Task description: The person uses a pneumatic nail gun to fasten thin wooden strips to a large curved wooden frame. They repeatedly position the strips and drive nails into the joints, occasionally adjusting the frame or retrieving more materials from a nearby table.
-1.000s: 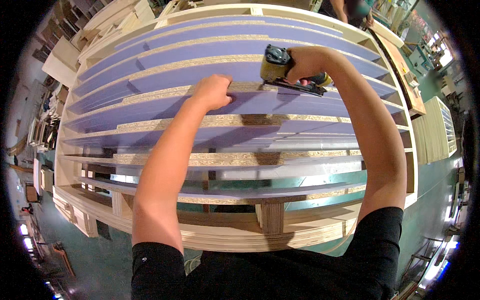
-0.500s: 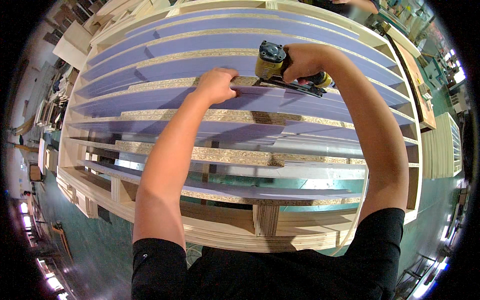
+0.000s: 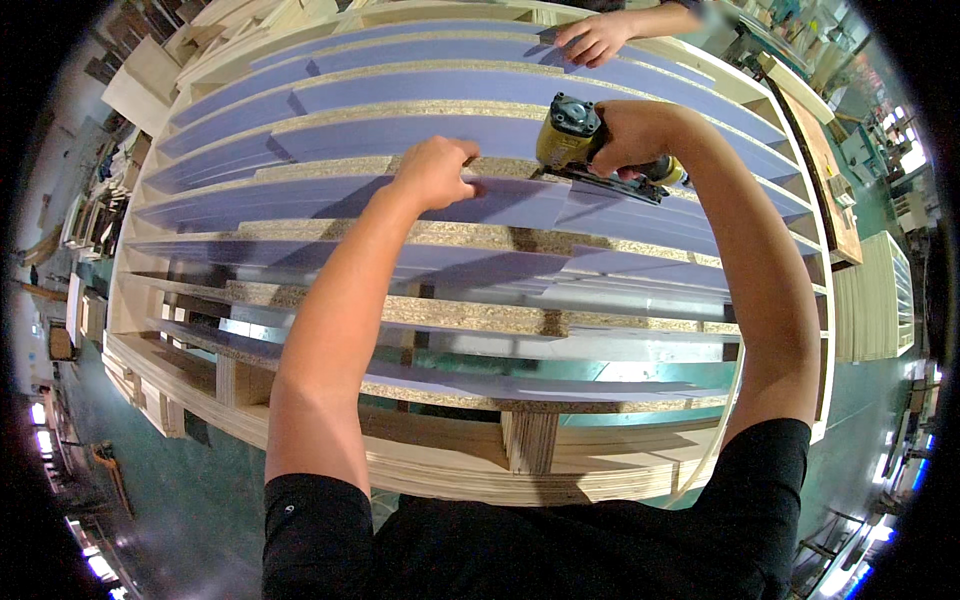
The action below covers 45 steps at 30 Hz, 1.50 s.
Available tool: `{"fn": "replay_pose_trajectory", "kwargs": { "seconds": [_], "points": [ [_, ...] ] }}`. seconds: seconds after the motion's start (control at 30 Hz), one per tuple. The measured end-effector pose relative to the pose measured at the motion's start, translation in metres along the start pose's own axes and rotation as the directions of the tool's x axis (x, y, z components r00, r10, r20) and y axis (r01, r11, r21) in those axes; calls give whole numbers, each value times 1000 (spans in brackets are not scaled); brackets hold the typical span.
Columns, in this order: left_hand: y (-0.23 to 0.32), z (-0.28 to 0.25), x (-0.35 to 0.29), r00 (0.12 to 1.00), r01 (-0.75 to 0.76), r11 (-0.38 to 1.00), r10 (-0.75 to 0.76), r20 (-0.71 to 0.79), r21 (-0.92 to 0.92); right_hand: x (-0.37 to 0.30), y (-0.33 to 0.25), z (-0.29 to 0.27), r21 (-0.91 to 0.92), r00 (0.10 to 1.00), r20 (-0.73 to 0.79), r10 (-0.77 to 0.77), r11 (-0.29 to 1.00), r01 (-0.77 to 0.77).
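Observation:
A wide pale-wood frame [image 3: 430,468] lies before me, with several long chipboard slats standing on edge across it, their faces lavender. My left hand [image 3: 432,172] is closed over the top edge of a middle slat [image 3: 325,168], its thumb on the near side and its other fingertips partly hidden. To the right of it, my right hand [image 3: 640,138] is wrapped round the grip of a yellow-and-black air nail gun [image 3: 562,148]. The tool's nose is down at the same slat's top edge; whether it touches cannot be made out.
Another person's hand [image 3: 597,40] reaches over the far slats, fingers spread. A pale hose [image 3: 728,415] hangs beside my right forearm. Stacked panels [image 3: 868,300] stand on the green floor at the right, near a wooden bench [image 3: 822,165].
My right hand has carried the nail gun a little to the right along the slat. The other person's hand has come in over the far slats. My left hand keeps its place.

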<state>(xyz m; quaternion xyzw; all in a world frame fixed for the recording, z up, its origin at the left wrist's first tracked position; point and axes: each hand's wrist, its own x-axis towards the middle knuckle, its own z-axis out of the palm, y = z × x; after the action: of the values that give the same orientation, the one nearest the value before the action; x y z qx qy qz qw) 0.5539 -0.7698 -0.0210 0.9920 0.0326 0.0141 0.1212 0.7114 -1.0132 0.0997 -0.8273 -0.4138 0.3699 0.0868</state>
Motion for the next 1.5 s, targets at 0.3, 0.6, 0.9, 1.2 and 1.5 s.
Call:
{"fn": "replay_pose_trajectory", "kwargs": {
  "seconds": [0.3, 0.6, 0.9, 1.2, 1.5],
  "points": [
    [-7, 11, 0, 999, -8, 1000, 8, -42, 6, 9, 1, -6, 49, 1000, 15, -9, 999, 8],
    [-5, 11, 2, 1000, 15, 999, -15, -6, 29, 13, -18, -6, -77, 1000, 13, -21, 997, 22],
    [-3, 12, 5, 999, 39, 997, -41, 30, 66, 12, -14, -7, -88, 999, 34, -7, 996, 10],
    [8, 4, 6, 1000, 25, 1000, -24, 13, -9, -19, -3, 0, -17, 994, -99, 41, 999, -43],
    [-8, 5, -11, 994, -51, 998, 48, -96, -31, -282, 35, 111, 620, 829, -531, 177, 748, 237]
  ]
}}
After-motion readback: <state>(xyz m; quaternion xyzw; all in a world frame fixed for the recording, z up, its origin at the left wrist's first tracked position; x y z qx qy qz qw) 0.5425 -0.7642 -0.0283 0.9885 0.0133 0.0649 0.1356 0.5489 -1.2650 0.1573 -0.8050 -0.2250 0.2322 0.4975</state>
